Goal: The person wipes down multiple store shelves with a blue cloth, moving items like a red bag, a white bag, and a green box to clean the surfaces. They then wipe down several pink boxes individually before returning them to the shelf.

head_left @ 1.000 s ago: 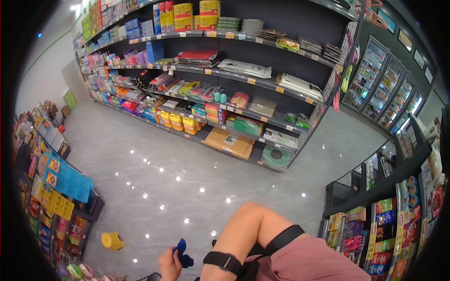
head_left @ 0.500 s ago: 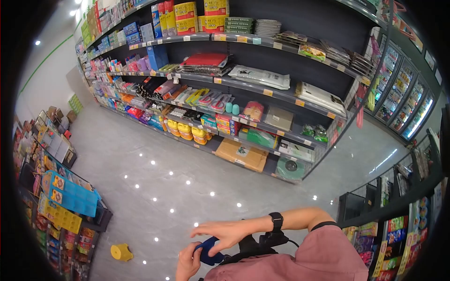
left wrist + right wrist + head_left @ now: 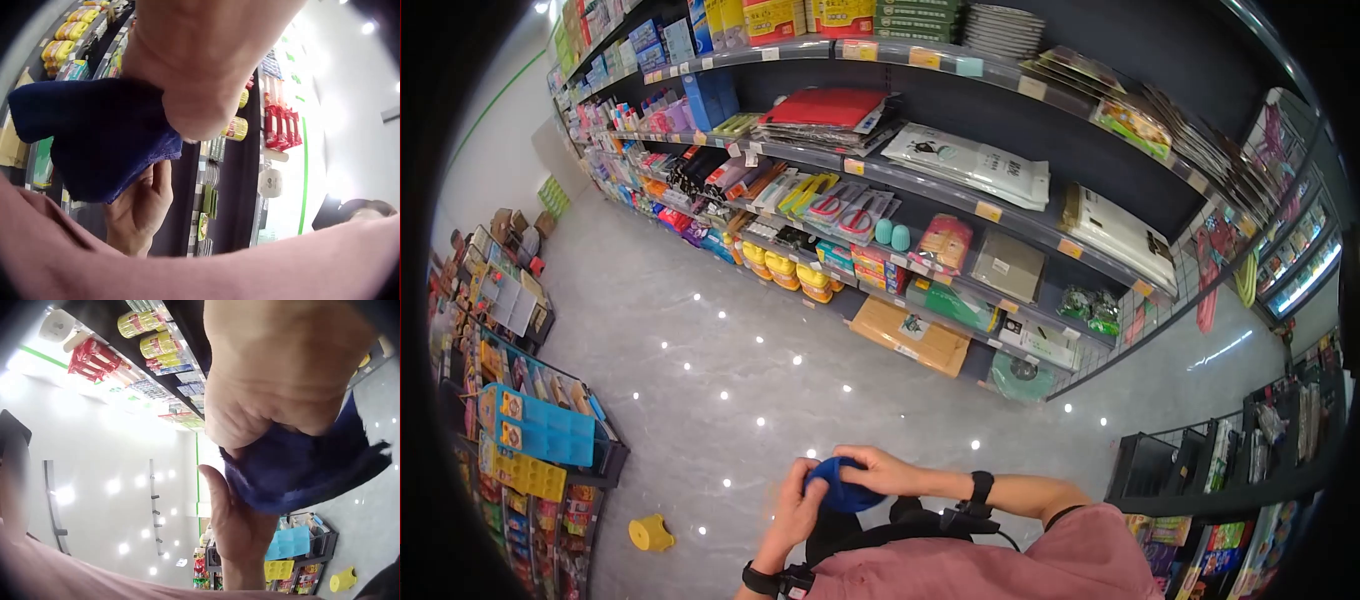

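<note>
A dark blue sock-like cloth is held between both hands in front of my body. On its left side my left hand grips the edge with thumb and fingers. My right hand pinches the opposite edge, and the cloth is spread between them. In the left wrist view the blue cloth hangs below the large left hand, with the right hand behind it. The right wrist view shows the cloth's ragged edge; the right hand's fingertips are hidden.
A long stocked shelf runs across the far side. At the left stands a snack rack with a blue tray and a yellow tray. A yellow stool sits on the grey floor. Another rack stands at the right.
The left hand held the blue cloth alone at first. My right hand came in from the right and took hold of it, and the cloth is now spread open. The view shifted too.
</note>
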### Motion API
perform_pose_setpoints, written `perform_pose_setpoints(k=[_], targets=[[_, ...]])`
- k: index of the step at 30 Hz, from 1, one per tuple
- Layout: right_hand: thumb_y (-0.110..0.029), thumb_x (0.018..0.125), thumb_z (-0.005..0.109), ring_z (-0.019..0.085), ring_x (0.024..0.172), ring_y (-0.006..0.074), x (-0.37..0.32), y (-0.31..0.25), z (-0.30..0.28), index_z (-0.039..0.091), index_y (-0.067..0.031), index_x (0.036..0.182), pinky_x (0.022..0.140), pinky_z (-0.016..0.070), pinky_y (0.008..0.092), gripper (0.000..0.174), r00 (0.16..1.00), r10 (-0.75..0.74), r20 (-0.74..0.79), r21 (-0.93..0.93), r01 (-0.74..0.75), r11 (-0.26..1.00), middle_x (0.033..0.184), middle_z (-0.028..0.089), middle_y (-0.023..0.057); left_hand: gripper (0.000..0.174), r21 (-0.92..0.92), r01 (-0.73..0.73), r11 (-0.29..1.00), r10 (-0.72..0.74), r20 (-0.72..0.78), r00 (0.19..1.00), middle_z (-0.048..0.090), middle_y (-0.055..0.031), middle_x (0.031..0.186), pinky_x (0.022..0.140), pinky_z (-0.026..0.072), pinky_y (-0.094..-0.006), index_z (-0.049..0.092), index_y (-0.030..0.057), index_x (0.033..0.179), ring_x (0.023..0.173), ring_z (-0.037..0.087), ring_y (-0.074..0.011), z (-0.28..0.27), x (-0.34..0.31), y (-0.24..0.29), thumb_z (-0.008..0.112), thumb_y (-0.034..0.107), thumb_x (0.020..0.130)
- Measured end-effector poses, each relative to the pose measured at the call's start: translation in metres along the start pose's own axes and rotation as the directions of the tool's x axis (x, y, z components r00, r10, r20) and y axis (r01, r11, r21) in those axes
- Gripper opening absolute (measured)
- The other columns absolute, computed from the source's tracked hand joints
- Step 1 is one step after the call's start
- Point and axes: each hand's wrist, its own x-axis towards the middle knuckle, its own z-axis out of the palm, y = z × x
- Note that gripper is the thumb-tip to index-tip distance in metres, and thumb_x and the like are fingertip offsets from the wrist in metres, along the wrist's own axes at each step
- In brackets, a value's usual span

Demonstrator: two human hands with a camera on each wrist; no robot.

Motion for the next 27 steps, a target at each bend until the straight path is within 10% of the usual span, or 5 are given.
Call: perform_pose_setpoints(k=[5,12,18,24,27], targets=[[-0.019,0.085,0.048,0.048,0.073,0.0094,0.071,0.002,0.009,0.053,-0.0028,0.092,0.066,0.0403,0.0243,0.019,0.984,0.177,-0.021,0.005,-0.177,0.984,0.078,0.052,0.0022,0.045,0.160,0.073,0.984,-0.065,-0.056,0.996,0.051,-0.0030,0.073,0.062,0.0429,-0.0264,0.046,0.0041,0.084,0.068,0.048,-0.0103,-0.038,0.042,-0.020,0.080,0.021,0.060],[-0.022,0.082,0.054,0.046,0.069,0.0064,0.200,-0.005,0.030,0.054,-0.0035,0.085,0.061,0.0391,0.0227,0.018,0.961,0.250,0.120,-0.006,-0.251,0.968,0.074,0.052,-0.0001,0.030,0.036,-0.030,0.999,0.032,-0.077,0.996,0.058,-0.0071,0.073,0.063,0.0457,-0.0266,0.051,0.0014,0.091,0.068,0.055,-0.0128,-0.158,0.083,-0.070,0.069,0.017,0.072],[-0.021,0.075,0.066,0.042,0.058,0.0103,0.293,-0.024,0.048,0.051,-0.0048,0.082,0.053,0.0340,0.0264,0.023,0.936,0.186,0.299,-0.486,-0.018,0.874,0.062,0.047,0.0008,0.026,0.303,-0.132,0.944,0.159,-0.068,0.985,0.058,-0.0124,0.078,0.066,0.0464,-0.0299,0.055,0.0010,0.089,0.071,0.059,-0.0230,-0.262,0.104,-0.074,0.057,-0.001,0.063],[-0.018,0.073,0.066,0.045,0.054,0.0142,0.345,-0.026,0.037,0.052,-0.0039,0.076,0.051,0.0370,0.0289,0.020,0.995,0.100,0.023,-0.560,-0.070,0.826,0.058,0.048,0.0062,0.025,0.563,-0.187,0.805,0.288,-0.096,0.953,0.056,-0.0115,0.074,0.064,0.0468,-0.0347,0.059,0.0012,0.083,0.070,0.056,-0.0311,-0.314,0.161,-0.103,0.053,-0.005,0.060],[-0.019,0.073,0.066,0.049,0.056,0.0148,0.365,-0.022,0.008,0.053,-0.0041,0.077,0.054,0.0395,0.0292,0.020,0.978,0.009,-0.207,-0.531,-0.120,0.839,0.060,0.053,0.0061,0.028,0.404,-0.198,0.893,0.243,-0.064,0.968,0.060,-0.0126,0.082,0.064,0.0489,-0.0326,0.060,0.0031,0.090,0.074,0.060,-0.0292,-0.334,0.200,-0.089,0.054,-0.004,0.063]])
